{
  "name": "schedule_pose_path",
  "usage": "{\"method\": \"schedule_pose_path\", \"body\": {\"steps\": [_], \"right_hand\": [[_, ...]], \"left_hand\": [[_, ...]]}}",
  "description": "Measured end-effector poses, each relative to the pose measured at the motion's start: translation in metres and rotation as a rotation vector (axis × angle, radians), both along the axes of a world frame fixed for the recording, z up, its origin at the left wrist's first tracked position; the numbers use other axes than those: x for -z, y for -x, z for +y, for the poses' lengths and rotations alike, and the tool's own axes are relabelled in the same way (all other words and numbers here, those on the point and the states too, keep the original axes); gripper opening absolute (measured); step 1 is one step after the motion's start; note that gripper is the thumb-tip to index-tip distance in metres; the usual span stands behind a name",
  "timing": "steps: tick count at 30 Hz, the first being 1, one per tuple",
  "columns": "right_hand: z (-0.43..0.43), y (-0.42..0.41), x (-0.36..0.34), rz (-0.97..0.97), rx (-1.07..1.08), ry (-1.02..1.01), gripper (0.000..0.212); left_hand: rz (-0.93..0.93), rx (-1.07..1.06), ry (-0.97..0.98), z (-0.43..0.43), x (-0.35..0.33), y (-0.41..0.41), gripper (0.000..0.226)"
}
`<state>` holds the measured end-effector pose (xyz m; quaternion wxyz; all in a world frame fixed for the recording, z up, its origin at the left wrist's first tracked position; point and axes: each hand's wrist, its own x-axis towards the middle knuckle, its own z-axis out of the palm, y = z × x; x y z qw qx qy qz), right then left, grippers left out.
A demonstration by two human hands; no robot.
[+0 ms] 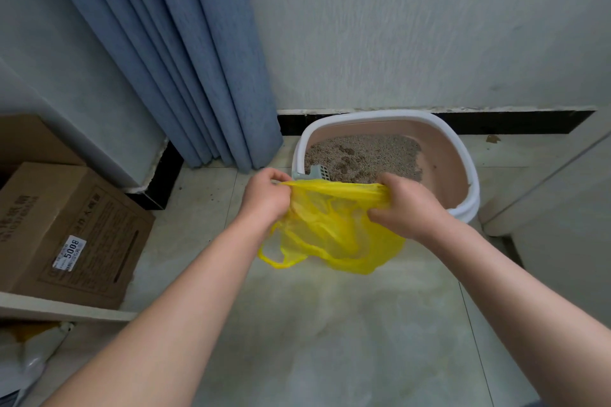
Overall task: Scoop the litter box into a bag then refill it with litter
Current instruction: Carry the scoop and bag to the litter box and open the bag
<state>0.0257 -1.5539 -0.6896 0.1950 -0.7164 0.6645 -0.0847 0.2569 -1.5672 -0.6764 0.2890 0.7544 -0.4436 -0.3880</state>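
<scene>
A yellow plastic bag hangs between my hands just in front of the litter box. My left hand pinches the bag's left rim and my right hand grips the right rim, stretching the mouth taut. The box has a white rim and pink inner walls and stands against the wall. Grey-brown litter with darker clumps fills its bottom. A pale grey scoop rests at the box's near left corner, partly hidden behind the bag.
A blue curtain hangs left of the box down to the floor. Two cardboard boxes sit at the left on a low shelf. A white cabinet edge stands at the right. Pale floor tiles lie below my arms.
</scene>
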Motion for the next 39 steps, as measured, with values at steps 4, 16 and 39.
{"method": "schedule_pose_path", "body": {"steps": [4,16,39], "right_hand": [[-0.003,0.008,0.013,0.070,0.193,-0.033,0.012],[-0.016,0.021,0.013,-0.087,0.271,-0.117,0.020],[-0.001,0.020,0.028,-0.014,-0.102,-0.016,0.061]], "left_hand": [[-0.155,0.139,0.002,0.003,-0.002,0.002,0.011],[-0.333,0.404,0.001,0.011,-0.013,0.003,0.048],[-0.543,0.751,0.305,0.023,0.008,0.012,0.027]]}}
